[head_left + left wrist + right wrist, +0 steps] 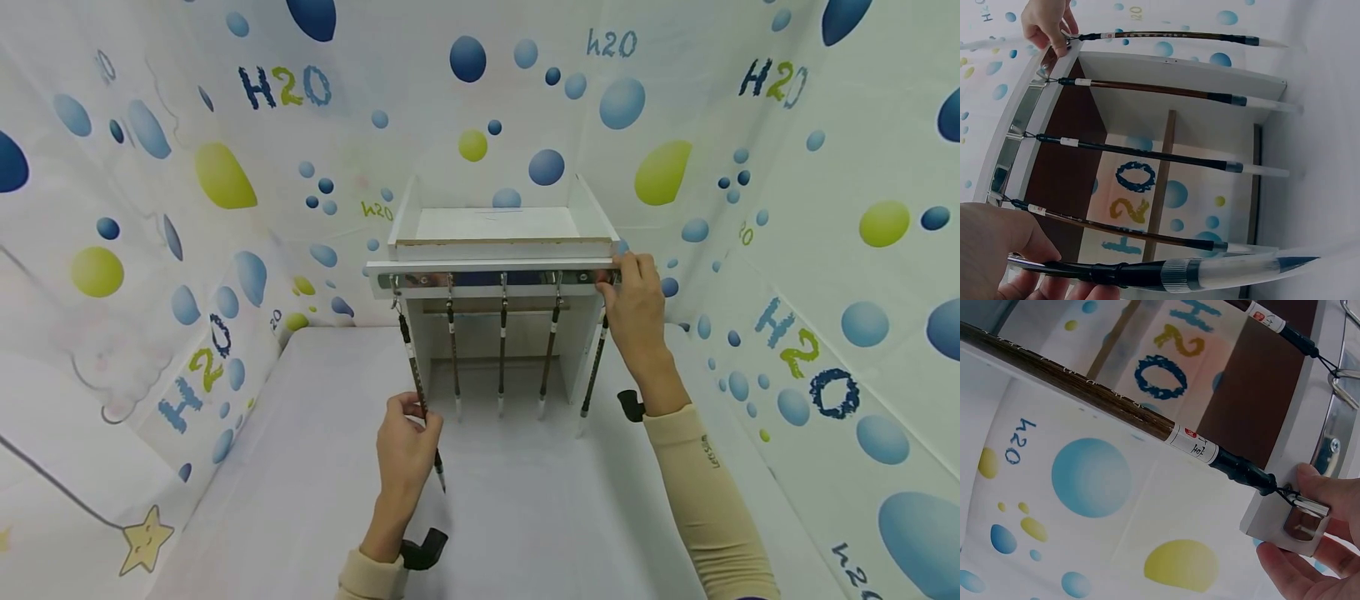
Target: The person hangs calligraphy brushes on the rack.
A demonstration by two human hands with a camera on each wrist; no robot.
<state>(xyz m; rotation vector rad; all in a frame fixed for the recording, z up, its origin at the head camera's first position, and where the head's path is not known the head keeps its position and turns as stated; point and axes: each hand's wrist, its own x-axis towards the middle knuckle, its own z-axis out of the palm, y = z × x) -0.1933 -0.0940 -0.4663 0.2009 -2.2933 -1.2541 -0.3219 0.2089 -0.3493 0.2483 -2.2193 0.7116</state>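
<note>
My left hand (405, 446) pinches the shaft of the leftmost calligraphy brush (1210, 275) between thumb and fingers. That brush hangs tilted, tip down, its upper end by a hook (395, 287) on a shiny metal rail (476, 278). At the rail's other end my right hand (637, 317) grips the end of the white front board (1272, 512), thumb in front beside a hook and fingers round the edge. From this hook (1310, 505) the rightmost brush (1129, 406) hangs by a cord loop. Between the hands, three brushes (1141, 150) hang in a row.
The board and rail belong to a white shelf unit (573, 350) with a shallow open top tray (495, 225). It stands on a white surface (495, 517) against a patterned sheet (420, 83) with blue and green drops. Similar sheets rise at both sides.
</note>
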